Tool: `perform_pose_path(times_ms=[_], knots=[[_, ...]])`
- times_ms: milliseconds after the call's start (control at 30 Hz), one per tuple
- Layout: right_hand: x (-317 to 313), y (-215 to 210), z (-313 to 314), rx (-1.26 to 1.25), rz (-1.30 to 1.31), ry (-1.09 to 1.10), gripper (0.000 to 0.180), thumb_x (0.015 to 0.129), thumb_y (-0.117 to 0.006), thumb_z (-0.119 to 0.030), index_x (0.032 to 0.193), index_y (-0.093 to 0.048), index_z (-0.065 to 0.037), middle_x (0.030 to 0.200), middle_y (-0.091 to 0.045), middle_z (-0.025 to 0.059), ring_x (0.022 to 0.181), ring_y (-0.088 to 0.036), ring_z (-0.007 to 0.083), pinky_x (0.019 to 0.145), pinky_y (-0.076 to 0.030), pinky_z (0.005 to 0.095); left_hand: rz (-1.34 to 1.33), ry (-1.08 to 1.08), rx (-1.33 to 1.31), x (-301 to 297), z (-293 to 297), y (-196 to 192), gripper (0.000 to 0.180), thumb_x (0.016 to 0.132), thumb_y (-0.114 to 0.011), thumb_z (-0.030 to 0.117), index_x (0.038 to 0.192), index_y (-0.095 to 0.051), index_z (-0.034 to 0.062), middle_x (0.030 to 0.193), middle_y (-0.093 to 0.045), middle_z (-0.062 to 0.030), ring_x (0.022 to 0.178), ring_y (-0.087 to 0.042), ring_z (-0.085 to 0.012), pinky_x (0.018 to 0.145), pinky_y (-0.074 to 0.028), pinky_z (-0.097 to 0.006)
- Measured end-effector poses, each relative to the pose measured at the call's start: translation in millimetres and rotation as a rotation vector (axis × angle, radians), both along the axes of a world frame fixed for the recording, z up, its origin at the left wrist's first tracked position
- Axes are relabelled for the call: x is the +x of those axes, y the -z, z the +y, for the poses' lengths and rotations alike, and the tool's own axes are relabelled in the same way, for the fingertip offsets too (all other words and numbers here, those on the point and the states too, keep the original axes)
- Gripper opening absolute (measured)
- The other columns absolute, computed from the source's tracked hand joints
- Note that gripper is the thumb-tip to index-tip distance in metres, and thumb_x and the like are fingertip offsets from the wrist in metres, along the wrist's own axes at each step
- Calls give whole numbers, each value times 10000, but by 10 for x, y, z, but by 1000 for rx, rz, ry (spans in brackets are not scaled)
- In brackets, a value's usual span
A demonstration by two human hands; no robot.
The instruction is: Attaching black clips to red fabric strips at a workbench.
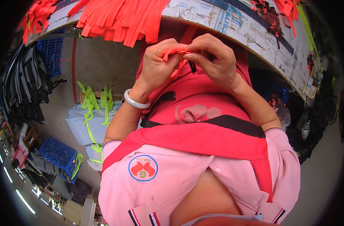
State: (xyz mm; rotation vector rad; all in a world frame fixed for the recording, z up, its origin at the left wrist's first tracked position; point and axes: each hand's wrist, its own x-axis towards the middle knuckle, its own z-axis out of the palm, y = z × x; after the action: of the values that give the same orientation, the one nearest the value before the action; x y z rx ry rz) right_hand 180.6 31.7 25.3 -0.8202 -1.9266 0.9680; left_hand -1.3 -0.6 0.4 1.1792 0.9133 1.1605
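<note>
head view: both hands [187, 56] pinch an orange strap [174, 51].

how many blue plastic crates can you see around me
2, possibly more hidden. One blue crate stands under the table edge at upper left; another blue crate lies on the floor at lower left.
</note>
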Motion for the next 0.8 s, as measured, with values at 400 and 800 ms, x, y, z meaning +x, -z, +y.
perform_pose_path(times_ms=[400,800], knots=[[31,-17,-11,-102,-30,3,133,804,-721,-36,916,-651,-31,816,-585,40,585,-481,77,502,-378,225,46,83,-4,7,47,14,168,866,-610,-29,1022,-674,-20,801,-582,-39,648,-552,-88,558,-433,-214],[46,44,-75,-241,29,23,121,813,-710,-29,922,-658,-29,810,-574,17,547,-445,49,492,-350,210,-19,158,-160,-5,58,-16,113,866,-609,-10,959,-671,-28,801,-578,-29,642,-537,-81,552,-417,-214]])
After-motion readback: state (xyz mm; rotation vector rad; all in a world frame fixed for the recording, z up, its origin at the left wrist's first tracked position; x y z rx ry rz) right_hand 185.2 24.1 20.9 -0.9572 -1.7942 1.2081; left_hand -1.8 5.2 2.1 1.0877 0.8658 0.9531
